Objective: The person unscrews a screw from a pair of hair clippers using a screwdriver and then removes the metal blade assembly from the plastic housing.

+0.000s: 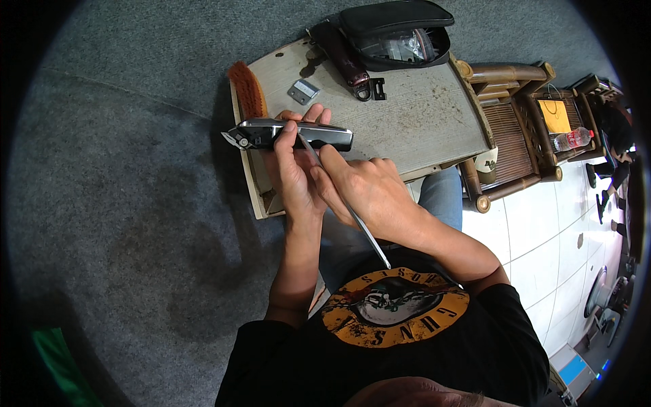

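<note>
My left hand [296, 173] is closed around a hair clipper [325, 136], black and chrome, held level above the near left part of the small table. Its blade head points left. In my right hand [373, 190] is a thin metal screwdriver [367, 234]; its upper end meets the side of the clipper, and its other end slants down toward my chest. My fingers hide part of the shaft and exactly where it touches. Just beyond the clipper, a loose grey clipper blade [303, 91] lies on the table.
On the wooden table [427, 132] lie a dark red clipper [339, 57], a small black bracket [378, 89] and an orange-bristled brush [248, 91]. A black zip case [397, 20] sits open at the back. Bamboo chairs [505, 136] stand right, one carrying a bottle [574, 139].
</note>
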The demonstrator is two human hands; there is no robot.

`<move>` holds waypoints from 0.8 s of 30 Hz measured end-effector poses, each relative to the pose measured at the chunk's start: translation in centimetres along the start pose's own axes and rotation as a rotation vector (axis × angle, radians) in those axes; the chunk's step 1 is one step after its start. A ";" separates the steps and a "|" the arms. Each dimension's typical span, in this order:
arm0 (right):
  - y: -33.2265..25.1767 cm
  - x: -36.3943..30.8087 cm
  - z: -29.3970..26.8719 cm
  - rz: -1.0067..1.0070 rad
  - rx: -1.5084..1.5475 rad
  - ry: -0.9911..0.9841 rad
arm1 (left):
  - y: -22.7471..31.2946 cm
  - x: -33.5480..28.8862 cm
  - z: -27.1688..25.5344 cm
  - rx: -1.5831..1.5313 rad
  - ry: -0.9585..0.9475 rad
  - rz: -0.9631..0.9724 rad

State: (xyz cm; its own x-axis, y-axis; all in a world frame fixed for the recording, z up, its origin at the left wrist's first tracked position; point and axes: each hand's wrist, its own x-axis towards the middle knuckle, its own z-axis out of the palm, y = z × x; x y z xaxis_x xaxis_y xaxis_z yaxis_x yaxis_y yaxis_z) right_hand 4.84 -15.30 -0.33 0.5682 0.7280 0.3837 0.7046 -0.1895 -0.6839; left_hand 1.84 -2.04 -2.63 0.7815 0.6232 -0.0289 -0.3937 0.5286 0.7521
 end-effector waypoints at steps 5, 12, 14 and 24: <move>0.0 0.0 0.2 -0.003 0.008 0.020 | -0.1 0.1 -0.2 -0.005 0.002 0.005; 0.1 -0.1 0.2 -0.001 0.009 0.018 | 0.0 0.0 0.0 0.007 0.002 0.006; 0.0 0.0 0.1 -0.002 0.001 0.009 | 0.0 0.0 0.0 0.002 0.006 0.004; 0.0 0.0 0.1 -0.014 -0.011 0.007 | -0.1 0.1 -0.2 -0.010 0.005 0.004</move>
State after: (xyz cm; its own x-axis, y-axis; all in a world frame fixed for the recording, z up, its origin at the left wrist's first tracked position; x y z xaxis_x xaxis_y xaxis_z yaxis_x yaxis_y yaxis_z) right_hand 4.81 -15.25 -0.37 0.5613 0.7262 0.3970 0.7168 -0.1869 -0.6717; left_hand 1.85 -1.94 -2.82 0.7774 0.6284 -0.0288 -0.4022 0.5317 0.7453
